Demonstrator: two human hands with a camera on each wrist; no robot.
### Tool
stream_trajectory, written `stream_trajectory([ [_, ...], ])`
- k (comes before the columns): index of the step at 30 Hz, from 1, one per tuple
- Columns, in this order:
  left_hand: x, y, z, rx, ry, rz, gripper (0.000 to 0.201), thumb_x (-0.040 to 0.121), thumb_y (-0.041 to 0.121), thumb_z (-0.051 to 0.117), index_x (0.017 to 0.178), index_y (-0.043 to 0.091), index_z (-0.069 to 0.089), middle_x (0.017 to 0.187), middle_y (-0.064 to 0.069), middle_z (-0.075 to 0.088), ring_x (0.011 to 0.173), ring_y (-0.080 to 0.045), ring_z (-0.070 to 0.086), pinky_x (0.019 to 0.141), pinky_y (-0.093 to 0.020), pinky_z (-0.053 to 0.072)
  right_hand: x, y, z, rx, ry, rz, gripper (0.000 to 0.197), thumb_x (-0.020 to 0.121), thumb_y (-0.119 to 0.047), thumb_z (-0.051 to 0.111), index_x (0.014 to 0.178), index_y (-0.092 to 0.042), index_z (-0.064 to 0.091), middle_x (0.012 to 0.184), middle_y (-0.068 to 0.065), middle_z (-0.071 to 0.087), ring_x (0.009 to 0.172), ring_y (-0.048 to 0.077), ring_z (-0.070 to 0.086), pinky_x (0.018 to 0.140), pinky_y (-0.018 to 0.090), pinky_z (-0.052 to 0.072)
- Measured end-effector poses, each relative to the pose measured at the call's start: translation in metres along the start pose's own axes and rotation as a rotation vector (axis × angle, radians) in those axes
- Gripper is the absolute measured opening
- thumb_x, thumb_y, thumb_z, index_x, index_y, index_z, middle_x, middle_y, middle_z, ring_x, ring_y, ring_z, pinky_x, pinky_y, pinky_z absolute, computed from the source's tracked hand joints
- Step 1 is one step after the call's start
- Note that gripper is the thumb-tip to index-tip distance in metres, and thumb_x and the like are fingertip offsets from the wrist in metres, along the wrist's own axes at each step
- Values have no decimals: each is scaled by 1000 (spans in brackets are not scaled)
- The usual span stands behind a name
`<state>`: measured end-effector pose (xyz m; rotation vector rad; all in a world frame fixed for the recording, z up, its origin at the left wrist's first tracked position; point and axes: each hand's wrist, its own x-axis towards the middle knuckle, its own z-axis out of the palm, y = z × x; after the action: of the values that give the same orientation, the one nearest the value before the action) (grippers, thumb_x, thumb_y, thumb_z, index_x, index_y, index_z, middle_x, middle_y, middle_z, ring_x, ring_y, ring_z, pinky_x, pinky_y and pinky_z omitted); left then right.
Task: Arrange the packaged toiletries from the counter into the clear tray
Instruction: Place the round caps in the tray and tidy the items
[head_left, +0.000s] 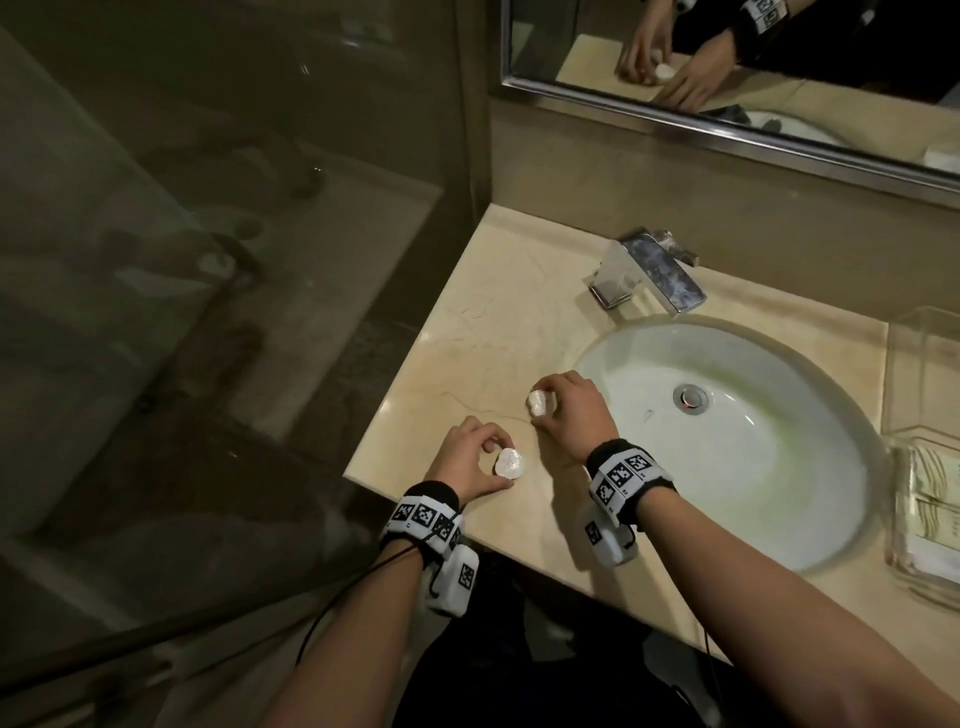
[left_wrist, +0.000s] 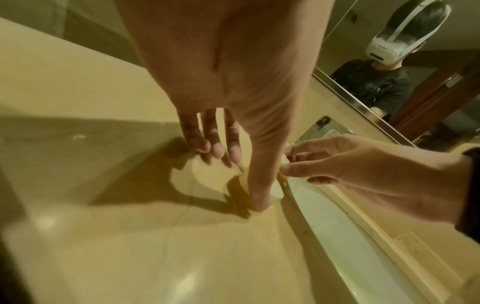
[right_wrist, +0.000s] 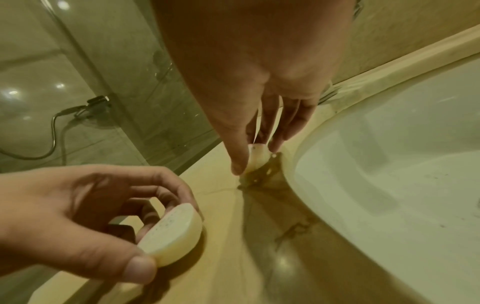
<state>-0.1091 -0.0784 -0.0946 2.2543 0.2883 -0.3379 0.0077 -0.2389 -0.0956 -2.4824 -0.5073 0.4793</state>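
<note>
Two round white packaged soaps are on the beige counter, left of the sink. My left hand pinches the nearer soap between thumb and fingers near the counter's front edge. In the right wrist view this soap is tilted, with its lower edge near the counter. My right hand pinches the other soap by the sink rim, shown also in the right wrist view as the farther soap. The clear tray stands at the far right and holds flat paper-wrapped packets.
The white sink basin lies between my hands and the tray. A chrome faucet stands behind it, under a mirror. A glass shower partition borders the counter on the left.
</note>
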Motion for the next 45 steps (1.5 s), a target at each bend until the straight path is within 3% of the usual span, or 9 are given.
stream_trajectory([
  [4,7,18,-2,-62,25,-5,42,60,17,85,97,24,65,94,2,50,76,-1,44,66,-11,36,-9,10,-17,107,50,24,43,73,-26,81,112,-20,64,112,2,60,97,22,60,90,40,50],
  [7,15,43,-1,-97,17,16,42,62,18,85,98,25,64,95,2,52,75,-1,46,64,-7,36,-21,26,-39,194,118,50,39,76,-20,80,112,-17,63,111,2,57,91,15,61,88,30,51],
  [12,39,100,21,-109,-43,141,43,63,22,86,98,28,62,96,1,59,75,-10,55,71,-26,50,-55,69,-91,307,254,120,35,76,-20,80,107,-20,63,106,0,55,84,8,60,85,25,53],
  [17,58,176,72,-105,-130,269,42,63,25,85,98,28,61,93,2,61,74,-21,55,74,-26,48,-106,137,-149,358,417,242,38,75,-26,82,108,-19,65,109,0,60,90,8,62,80,17,49],
  [22,72,253,140,-123,-227,375,41,66,26,85,99,25,61,95,2,62,74,-20,57,70,-22,48,-165,208,-206,407,551,357,38,76,-19,82,109,-15,64,104,-1,67,93,11,63,79,21,52],
  [27,81,315,208,-130,-295,401,38,69,25,83,99,24,60,94,4,61,76,-23,57,71,-25,48,-211,286,-251,360,657,482,39,74,-15,82,110,-16,65,109,7,60,90,17,63,77,26,57],
  [33,87,361,266,-120,-331,455,38,69,28,83,98,26,59,95,3,62,72,-18,55,65,-20,46,-238,361,-289,214,672,693,43,78,-21,79,117,-18,61,114,1,62,95,19,62,85,34,54],
  [39,89,381,297,-124,-337,443,40,69,30,84,100,21,60,94,0,62,68,-12,52,62,-14,44,-236,400,-304,85,644,836,32,79,-18,77,99,-19,52,101,5,66,89,26,64,78,42,57],
  [45,88,388,309,-115,-318,419,39,70,25,83,100,17,60,93,-3,62,67,-12,52,61,-14,44,-237,411,-295,33,560,824,20,83,-14,73,92,-19,56,92,4,68,77,24,64,68,34,54],
])
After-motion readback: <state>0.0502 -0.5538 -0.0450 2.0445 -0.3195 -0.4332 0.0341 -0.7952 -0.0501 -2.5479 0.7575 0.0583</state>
